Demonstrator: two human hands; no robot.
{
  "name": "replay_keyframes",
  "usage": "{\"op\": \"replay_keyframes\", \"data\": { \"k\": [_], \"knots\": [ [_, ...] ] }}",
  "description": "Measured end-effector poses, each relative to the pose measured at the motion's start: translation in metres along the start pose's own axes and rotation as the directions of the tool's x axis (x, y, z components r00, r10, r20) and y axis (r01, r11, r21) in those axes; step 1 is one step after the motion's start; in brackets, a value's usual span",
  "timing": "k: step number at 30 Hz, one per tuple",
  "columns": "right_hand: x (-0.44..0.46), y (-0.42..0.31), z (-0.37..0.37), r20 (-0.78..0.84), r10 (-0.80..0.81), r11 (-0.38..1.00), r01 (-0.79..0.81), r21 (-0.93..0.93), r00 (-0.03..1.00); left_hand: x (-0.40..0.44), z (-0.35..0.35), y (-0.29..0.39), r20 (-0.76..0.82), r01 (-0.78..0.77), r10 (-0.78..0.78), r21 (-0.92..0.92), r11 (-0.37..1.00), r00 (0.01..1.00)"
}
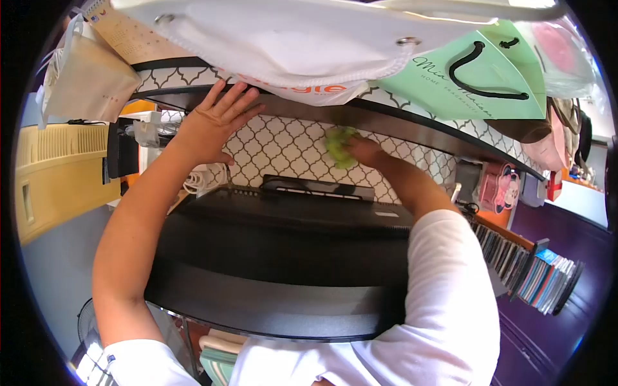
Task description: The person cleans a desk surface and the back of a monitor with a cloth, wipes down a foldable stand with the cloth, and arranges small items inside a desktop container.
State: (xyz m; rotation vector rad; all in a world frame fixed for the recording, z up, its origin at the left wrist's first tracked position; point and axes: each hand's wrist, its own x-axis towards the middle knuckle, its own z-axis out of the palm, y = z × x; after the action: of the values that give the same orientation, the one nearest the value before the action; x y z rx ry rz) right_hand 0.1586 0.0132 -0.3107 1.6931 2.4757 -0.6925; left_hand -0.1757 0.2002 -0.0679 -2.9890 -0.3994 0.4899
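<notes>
My left hand (215, 128) is spread with its fingers stretched out against the dark front edge of the upper shelf (283, 108). Nothing is in it. Lower and to the right, my right hand (365, 152) is closed on a green cloth (340, 147), blurred by motion. The cloth lies over the white surface with a dark lattice pattern (277, 145), below that shelf edge. Part of the right hand's fingers is hidden by the cloth. Under both forearms stands a large black TV-like casing (283, 251), between my body and the patterned surface.
Overhead on the shelf are a white bag (290, 45), a mint-green paper bag (463, 77) and a beige bag (90, 77). White cables (205, 179) lie near my left wrist. A rack of disc cases (547, 276) and a pink figure box (499, 186) stand at right.
</notes>
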Motion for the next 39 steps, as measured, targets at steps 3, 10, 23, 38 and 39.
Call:
{"op": "replay_keyframes", "data": {
  "k": [3,10,23,38,39],
  "knots": [
    [-0.049,0.050,0.008,0.364,0.202,0.979,-0.175,-0.107,0.909,-0.002,0.003,0.000,-0.018,-0.010,0.010,-0.015,1.000,1.000],
    [-0.056,0.033,-0.038,0.006,0.090,0.994,-0.091,0.058,0.996,0.000,0.005,0.003,-0.036,0.000,0.001,0.011,1.000,0.999],
    [-0.026,-0.034,0.027,0.271,-0.417,0.890,0.450,-0.073,0.868,0.000,-0.002,0.007,0.018,0.014,-0.014,-0.015,1.000,1.000],
    [0.110,-0.165,0.043,0.220,-0.275,0.927,0.197,0.320,0.936,-0.031,-0.037,0.029,0.031,0.136,-0.133,-0.245,0.960,0.991],
    [0.112,-0.174,0.039,0.262,-0.322,0.923,0.240,0.300,0.910,-0.032,-0.034,0.025,0.051,0.145,-0.137,-0.229,0.963,0.989]
  ]
}}
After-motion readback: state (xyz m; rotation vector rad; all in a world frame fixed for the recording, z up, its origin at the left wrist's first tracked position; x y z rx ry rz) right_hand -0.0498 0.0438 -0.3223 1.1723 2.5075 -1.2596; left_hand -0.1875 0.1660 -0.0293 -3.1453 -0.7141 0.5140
